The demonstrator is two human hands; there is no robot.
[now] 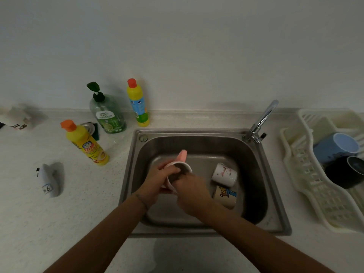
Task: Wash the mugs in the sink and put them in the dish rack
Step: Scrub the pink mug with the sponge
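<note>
Pink mug (182,157), smooth and glazed with a pale interior, was held tilted over the steel sink (262,196), handle pointing away from the person. Left hand (157,181) gripped the mug's outer wall, fingers curled round it. Right hand (192,191) reached its fingers into the mug's mouth, pressing a dark scrubbing pad (178,174) inside; grasp on the pad partly hidden.

Two more mugs lay on their sides on the sink floor, right of the hands: a white mug with pink floral print (224,174), and just below it a cream mug with a cartoon print (225,196). Chrome curved faucet (262,121) stood at the sink's back right corner.

White slatted plastic dish rack (307,174) sat on the speckled bench (78,203) to the right, carrying a light blue mug (334,146) and a black mug (346,172), both lying on their sides and touching.
</note>
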